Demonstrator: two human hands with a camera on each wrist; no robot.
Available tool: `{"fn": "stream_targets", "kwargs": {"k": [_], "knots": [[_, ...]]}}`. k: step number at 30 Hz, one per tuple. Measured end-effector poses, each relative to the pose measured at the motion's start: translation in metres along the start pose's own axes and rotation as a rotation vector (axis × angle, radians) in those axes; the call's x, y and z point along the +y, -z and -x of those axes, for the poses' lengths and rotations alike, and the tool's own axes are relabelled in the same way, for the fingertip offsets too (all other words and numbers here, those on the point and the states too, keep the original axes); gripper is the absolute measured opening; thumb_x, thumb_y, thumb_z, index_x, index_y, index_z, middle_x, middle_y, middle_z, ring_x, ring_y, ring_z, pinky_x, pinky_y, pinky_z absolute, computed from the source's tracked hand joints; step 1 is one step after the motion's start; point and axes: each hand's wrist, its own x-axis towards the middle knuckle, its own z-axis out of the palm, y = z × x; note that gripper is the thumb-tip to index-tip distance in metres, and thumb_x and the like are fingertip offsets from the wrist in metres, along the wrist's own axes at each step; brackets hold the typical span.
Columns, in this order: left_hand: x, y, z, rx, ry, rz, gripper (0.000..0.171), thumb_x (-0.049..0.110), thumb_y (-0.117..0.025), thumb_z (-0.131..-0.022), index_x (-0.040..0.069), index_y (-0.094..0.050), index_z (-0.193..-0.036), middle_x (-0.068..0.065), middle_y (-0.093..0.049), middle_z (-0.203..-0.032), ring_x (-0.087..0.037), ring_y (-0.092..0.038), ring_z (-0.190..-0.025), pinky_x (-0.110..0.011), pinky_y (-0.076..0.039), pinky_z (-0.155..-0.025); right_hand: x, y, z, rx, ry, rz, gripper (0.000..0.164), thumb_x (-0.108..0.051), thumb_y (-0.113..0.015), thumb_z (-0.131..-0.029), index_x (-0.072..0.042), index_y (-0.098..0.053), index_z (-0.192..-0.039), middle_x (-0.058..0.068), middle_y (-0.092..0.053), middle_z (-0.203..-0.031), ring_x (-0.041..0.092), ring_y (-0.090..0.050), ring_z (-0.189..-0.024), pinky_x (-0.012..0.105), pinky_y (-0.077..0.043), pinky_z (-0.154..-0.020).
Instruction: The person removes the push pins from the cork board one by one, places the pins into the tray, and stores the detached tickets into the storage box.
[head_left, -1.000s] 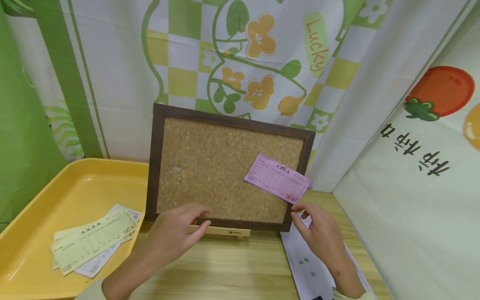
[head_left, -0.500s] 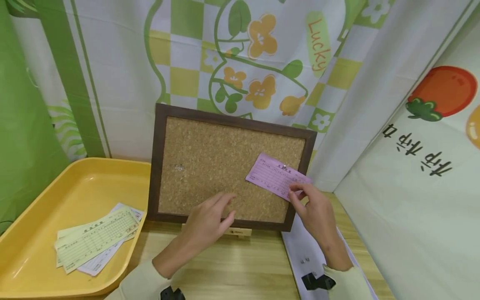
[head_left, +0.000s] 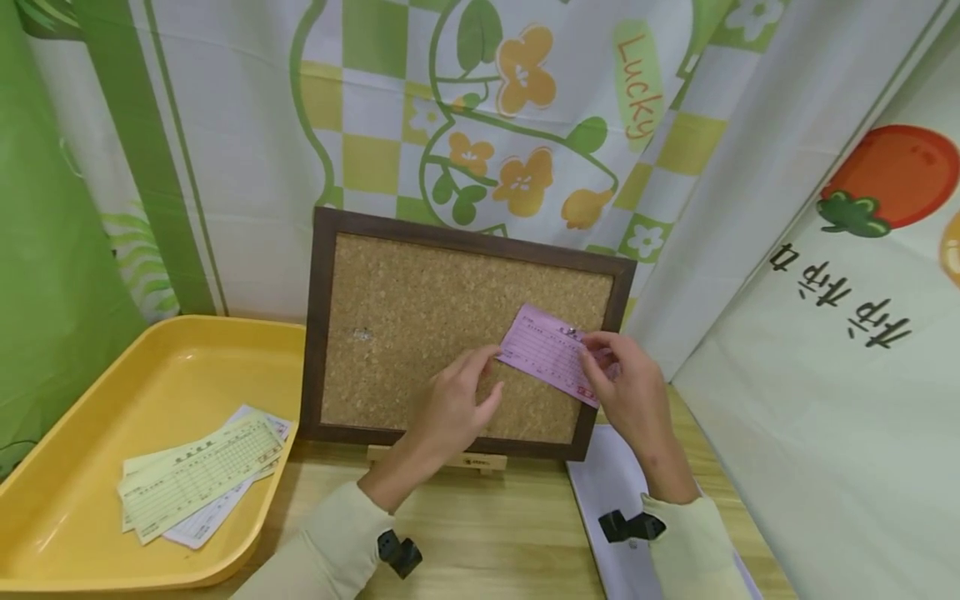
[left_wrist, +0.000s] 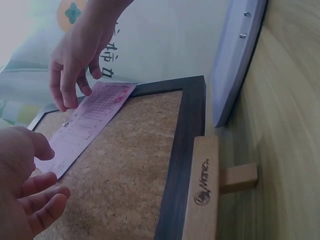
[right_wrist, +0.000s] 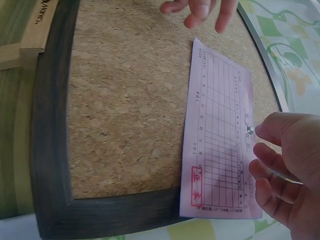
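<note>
A pink printed slip (head_left: 542, 348) hangs tilted at the right of a framed cork board (head_left: 420, 308), its right end overlapping the dark frame. A small shiny pin (right_wrist: 250, 129) sits near the slip's upper edge. My right hand (head_left: 636, 387) is at the slip's right part, fingers bent; in the right wrist view its thumb tip is right beside the pin and its fingertips lie along the slip's edge. My left hand (head_left: 453, 404) hovers before the board, index fingertip by the slip's lower left corner, thumb spread away, holding nothing.
The board leans on a wooden stand (head_left: 480, 462). At left, a yellow tray (head_left: 67, 533) holds several yellow slips (head_left: 202, 471) and white ones. A white tray (head_left: 600, 467) lies under the right forearm. Patterned curtains (head_left: 247, 167) hang behind.
My left hand has moved right and up across the board to the slip's left corner. My right hand has risen from the frame's lower corner to the slip, near the pin.
</note>
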Motion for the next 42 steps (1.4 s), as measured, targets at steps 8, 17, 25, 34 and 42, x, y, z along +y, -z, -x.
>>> {"fn": "stream_targets", "kwargs": {"k": [8,17,25,34,42], "knots": [[0.005,-0.013,-0.021,0.09,-0.03,0.003,0.036,0.008,-0.073,-0.094,0.0,-0.063,-0.128,-0.007,-0.064,-0.094,-0.008,-0.046,-0.058,-0.022,-0.038,-0.046,-0.001,0.0,-0.013,0.001,-0.023,-0.022,0.012,-0.008,-0.074,-0.095,-0.003,-0.073,-0.106,0.008,-0.069,-0.094,0.022,-0.064,-0.081,0.041,-0.05,-0.069],[0.004,-0.014,-0.028,0.113,-0.011,-0.022,0.031,0.005,-0.073,-0.092,0.002,-0.064,-0.122,-0.007,-0.064,-0.089,-0.011,-0.05,-0.059,-0.024,-0.04,-0.048,-0.005,-0.001,-0.017,0.004,-0.056,-0.023,0.011,-0.007,-0.075,-0.095,-0.003,-0.074,-0.105,0.007,-0.071,-0.092,0.019,-0.064,-0.078,0.039,-0.052,-0.068],[0.003,-0.014,-0.033,0.09,-0.027,-0.029,0.037,0.005,-0.072,-0.093,0.001,-0.062,-0.129,-0.009,-0.065,-0.095,-0.01,-0.052,-0.06,-0.021,-0.042,-0.048,-0.006,-0.005,-0.018,0.001,-0.062,-0.037,0.011,-0.006,-0.075,-0.094,-0.002,-0.074,-0.104,0.007,-0.071,-0.09,0.018,-0.064,-0.076,0.028,-0.05,-0.067],[0.006,-0.011,-0.039,0.09,-0.042,-0.058,0.04,0.004,-0.074,-0.092,0.001,-0.062,-0.13,-0.011,-0.067,-0.099,-0.01,-0.052,-0.056,-0.019,-0.039,-0.044,-0.007,-0.008,-0.02,0.0,-0.077,-0.031,0.012,-0.006,-0.075,-0.094,-0.002,-0.074,-0.106,0.008,-0.072,-0.092,0.019,-0.065,-0.076,0.033,-0.051,-0.066],[0.004,-0.011,-0.032,0.08,-0.033,-0.085,0.034,0.007,-0.079,-0.091,0.002,-0.066,-0.122,-0.011,-0.069,-0.094,-0.013,-0.059,-0.06,-0.021,-0.045,-0.049,-0.008,-0.008,-0.021,0.013,-0.081,-0.043,0.012,-0.006,-0.076,-0.093,-0.003,-0.074,-0.105,0.008,-0.072,-0.092,0.019,-0.065,-0.076,0.026,-0.049,-0.067]]}}
